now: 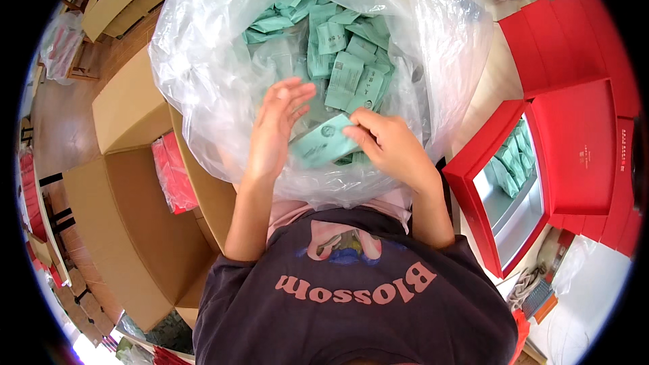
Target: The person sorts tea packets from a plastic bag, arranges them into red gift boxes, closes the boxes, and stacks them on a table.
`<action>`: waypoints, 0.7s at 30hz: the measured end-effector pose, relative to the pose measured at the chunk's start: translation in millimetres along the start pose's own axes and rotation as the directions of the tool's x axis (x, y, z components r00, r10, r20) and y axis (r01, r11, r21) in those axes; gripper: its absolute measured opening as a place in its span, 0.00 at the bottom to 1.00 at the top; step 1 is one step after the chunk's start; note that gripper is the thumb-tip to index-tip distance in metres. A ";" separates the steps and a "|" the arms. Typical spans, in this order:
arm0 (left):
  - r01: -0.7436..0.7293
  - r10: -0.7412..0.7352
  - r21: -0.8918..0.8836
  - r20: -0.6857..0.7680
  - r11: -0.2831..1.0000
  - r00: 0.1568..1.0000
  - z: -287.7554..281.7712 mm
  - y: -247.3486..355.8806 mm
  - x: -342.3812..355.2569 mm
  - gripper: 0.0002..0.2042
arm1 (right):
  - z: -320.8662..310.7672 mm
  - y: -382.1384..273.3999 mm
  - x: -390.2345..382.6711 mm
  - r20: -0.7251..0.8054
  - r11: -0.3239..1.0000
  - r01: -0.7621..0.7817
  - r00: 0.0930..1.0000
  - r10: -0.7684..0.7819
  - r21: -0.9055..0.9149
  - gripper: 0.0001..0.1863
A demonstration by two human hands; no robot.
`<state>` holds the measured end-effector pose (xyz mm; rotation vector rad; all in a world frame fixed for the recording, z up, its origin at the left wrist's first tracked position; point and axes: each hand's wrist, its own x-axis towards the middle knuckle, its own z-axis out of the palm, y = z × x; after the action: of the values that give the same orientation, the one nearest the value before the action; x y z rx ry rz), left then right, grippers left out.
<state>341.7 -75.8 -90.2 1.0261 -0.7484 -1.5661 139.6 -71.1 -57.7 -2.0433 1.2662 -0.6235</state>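
Note:
Between thumb and fingers, my right hand point(389, 145) pinches a flat green sachet point(318, 142) by its right end, over the mouth of a big clear plastic bag point(196, 40). My left hand point(276, 122) is raised just left of that sachet, fingers apart and slightly curled, with nothing in it. Inside the bag lies a loose heap of similar green sachets point(346, 76), printed with dark marks. To the right stands an opened red gift box point(487, 223) with a row of green sachets point(514, 159) in its upper part; a pale grey section below shows.
An open cardboard box point(128, 223) at the left holds plastic-wrapped red packets point(174, 172). Stacked red boxes point(554, 44) fill the far right. Another carton point(122, 0) sits at the far left. A keyboard-like dark object point(539, 297) lies at the lower right.

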 end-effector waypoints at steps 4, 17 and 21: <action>-0.206 0.008 0.552 0.340 0.808 0.941 8.6 8.6 -9.5 0.21 | -12.6 -17.1 12.9 0.008 0.969 -0.010 1.000 0.008 0.246 0.07; -0.170 0.131 -0.072 -0.376 0.983 0.917 25.7 -2.3 7.6 0.19 | 37.8 -31.8 1.2 -0.362 0.962 0.145 0.931 -0.054 0.230 0.10; -0.215 0.116 -0.187 -0.431 0.959 0.895 31.1 1.9 4.5 0.18 | 41.5 -30.3 -1.9 -0.385 0.971 0.230 0.903 -0.190 0.060 0.09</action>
<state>314.2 -82.1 -76.0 1.0456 -0.3373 -1.1947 185.2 -48.1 -63.8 -2.0506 1.1938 -1.2081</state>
